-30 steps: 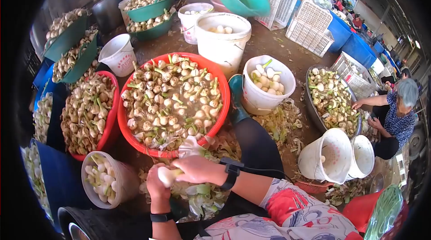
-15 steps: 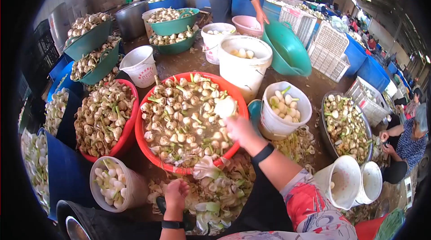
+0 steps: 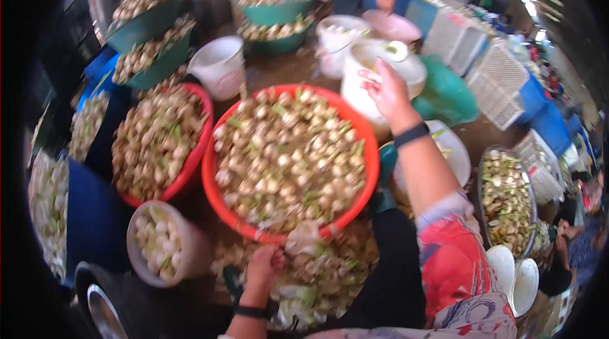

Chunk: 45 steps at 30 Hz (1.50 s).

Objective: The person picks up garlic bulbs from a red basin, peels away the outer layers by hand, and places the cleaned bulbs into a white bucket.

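Observation:
My right hand (image 3: 388, 93) reaches over a large white bucket (image 3: 361, 88), fingers apart. Just beyond the fingertips is a white garlic bulb (image 3: 398, 51) with some green, blurred and seemingly off the hand. My left hand (image 3: 266, 261) is closed low at the front edge of a red basin (image 3: 374, 174); what it holds, if anything, is hidden. A dark object (image 3: 232, 283) shows beside that hand. In the basin, many garlic bulbs (image 3: 285, 155) with short green stems sit in murky water. Loose peelings (image 3: 317, 288) lie below it.
A second red tub (image 3: 206, 142) of bulbs and a bucket of white bulbs (image 3: 158, 244) stand left. Stacked green basins (image 3: 279, 14) are behind. A green tub (image 3: 447, 95) and white crates (image 3: 495, 85) stand right. A co-worker's hand (image 3: 385, 0) hangs near a pink basin (image 3: 393, 27).
My right hand has moved from the red basin out over the large white bucket, its fingers opening from the white bulb. The co-worker's hand has left the green tub. My left hand stays low.

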Each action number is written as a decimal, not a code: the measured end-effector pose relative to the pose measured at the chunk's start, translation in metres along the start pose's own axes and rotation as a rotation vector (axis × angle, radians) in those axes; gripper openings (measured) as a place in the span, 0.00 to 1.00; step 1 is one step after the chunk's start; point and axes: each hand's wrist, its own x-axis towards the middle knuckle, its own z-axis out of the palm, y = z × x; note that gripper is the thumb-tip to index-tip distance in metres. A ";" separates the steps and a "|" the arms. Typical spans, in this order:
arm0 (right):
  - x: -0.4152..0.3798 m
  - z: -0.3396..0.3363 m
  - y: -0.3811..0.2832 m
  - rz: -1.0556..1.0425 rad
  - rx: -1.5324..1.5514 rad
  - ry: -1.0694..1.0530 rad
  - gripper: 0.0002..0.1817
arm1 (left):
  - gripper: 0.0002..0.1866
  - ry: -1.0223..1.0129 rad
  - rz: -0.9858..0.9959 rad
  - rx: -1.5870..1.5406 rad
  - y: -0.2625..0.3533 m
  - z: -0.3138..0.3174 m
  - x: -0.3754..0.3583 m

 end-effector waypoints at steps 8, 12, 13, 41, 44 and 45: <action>-0.220 -0.012 0.071 0.580 -0.177 -0.399 0.15 | 0.10 0.227 0.167 -0.049 0.064 0.003 0.045; -0.237 -0.005 0.061 0.641 -0.356 -0.502 0.10 | 0.14 0.378 0.472 0.554 0.086 0.005 0.178; -0.237 -0.007 0.064 0.598 -0.348 -0.475 0.10 | 0.14 0.499 0.582 0.699 0.094 0.012 0.193; -0.224 -0.029 0.090 -0.001 -0.753 -0.352 0.10 | 0.18 -0.166 -0.405 -0.402 0.101 0.088 0.070; -0.234 -0.026 0.099 -0.285 -0.825 -0.363 0.10 | 0.18 -0.246 -0.449 -0.383 0.082 0.083 0.015; -0.240 -0.024 0.100 -0.356 -0.812 -0.445 0.10 | 0.18 -0.230 -0.398 -0.376 0.075 0.080 0.001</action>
